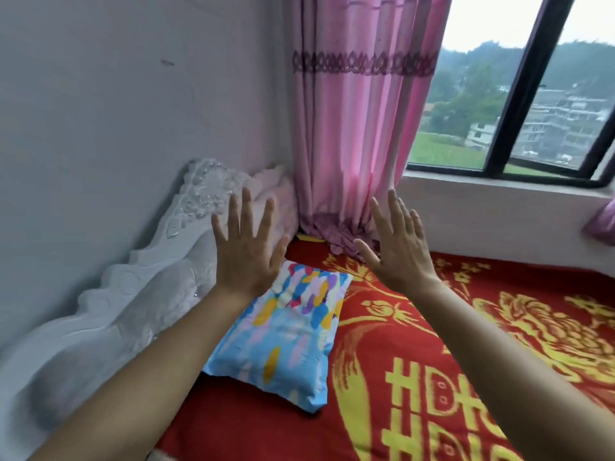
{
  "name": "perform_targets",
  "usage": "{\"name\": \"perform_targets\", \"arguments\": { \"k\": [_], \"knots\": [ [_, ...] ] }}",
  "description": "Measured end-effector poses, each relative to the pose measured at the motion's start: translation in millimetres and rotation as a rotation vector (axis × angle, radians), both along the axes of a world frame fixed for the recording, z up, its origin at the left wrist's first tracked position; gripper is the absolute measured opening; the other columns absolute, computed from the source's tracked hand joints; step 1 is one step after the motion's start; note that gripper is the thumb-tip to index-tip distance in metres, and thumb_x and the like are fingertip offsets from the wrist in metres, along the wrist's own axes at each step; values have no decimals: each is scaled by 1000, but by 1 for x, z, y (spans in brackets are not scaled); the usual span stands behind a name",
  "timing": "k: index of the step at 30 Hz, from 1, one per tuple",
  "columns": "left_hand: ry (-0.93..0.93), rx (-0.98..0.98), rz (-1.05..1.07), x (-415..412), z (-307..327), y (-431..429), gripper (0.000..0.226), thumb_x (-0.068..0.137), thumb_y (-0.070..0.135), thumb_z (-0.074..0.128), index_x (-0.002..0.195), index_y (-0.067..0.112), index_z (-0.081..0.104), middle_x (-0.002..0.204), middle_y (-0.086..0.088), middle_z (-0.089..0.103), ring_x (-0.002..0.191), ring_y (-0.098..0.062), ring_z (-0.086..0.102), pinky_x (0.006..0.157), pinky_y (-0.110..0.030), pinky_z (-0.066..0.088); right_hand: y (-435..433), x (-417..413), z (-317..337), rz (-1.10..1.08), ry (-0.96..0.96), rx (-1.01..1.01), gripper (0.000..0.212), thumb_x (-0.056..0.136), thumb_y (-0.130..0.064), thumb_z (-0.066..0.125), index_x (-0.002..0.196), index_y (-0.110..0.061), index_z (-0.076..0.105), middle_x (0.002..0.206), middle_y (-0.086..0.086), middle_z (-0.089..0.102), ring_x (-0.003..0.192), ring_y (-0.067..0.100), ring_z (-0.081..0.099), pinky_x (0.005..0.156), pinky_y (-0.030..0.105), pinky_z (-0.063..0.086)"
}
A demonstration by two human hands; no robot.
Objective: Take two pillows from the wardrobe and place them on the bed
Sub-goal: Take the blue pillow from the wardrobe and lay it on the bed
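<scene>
Both hands hold nothing: the left hand and right hand hover with fingers spread above the bed. One pillow (blue, with coloured dabs) lies flat beside the headboard, its long axis running from 7 to 1 o'clock.

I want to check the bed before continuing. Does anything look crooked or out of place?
Only one blue pillow with colourful paint-like marks lies on the red and gold bedspread, angled to the white carved headboard. Both open hands, left and right, hold nothing.
</scene>
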State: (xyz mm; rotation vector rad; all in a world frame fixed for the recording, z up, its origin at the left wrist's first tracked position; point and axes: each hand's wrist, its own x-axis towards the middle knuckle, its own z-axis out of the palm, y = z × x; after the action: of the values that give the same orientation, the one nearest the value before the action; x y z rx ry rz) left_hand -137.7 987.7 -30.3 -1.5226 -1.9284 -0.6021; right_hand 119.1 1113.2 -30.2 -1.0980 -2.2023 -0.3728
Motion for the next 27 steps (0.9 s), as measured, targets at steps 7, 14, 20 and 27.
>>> {"name": "perform_targets", "arguments": {
  "k": [7, 14, 20, 27],
  "knots": [
    [51, -22, 271, -13, 12, -90, 69, 98, 57, 22, 156, 24, 9, 164, -16, 1, 151, -35, 1, 116, -66, 10, -24, -69, 5, 261, 52, -25, 81, 94, -60, 43, 158, -21, 11, 165, 18, 6, 150, 33, 17, 122, 51, 18],
    [-90, -43, 721, 28, -36, -221, 70, 97, 55, 26, 156, 22, 8, 164, -17, -2, 151, -36, 1, 115, -69, 8, -84, -124, -46, 750, 37, -97, 80, 94, -60, 39, 157, -24, 7, 165, 17, 3, 150, 34, 16, 121, 51, 16],
    [-42, -90, 985, 117, -68, -337, 70, 96, 54, 32, 156, 22, 13, 163, -20, 3, 151, -37, 2, 114, -70, 5, -182, -123, -96, 1041, -42, -205, 84, 93, -57, 50, 158, -19, 12, 164, 22, 3, 150, 37, 14, 120, 56, 18],
    [145, -70, 1170, 207, -35, -496, 69, 98, 51, 36, 156, 22, 14, 162, -21, 7, 151, -37, 6, 117, -66, 6, -351, -102, -63, 1324, -25, -160, 81, 95, -58, 40, 158, -17, 9, 163, 24, 1, 150, 39, 11, 121, 55, 16]
  ]
}}
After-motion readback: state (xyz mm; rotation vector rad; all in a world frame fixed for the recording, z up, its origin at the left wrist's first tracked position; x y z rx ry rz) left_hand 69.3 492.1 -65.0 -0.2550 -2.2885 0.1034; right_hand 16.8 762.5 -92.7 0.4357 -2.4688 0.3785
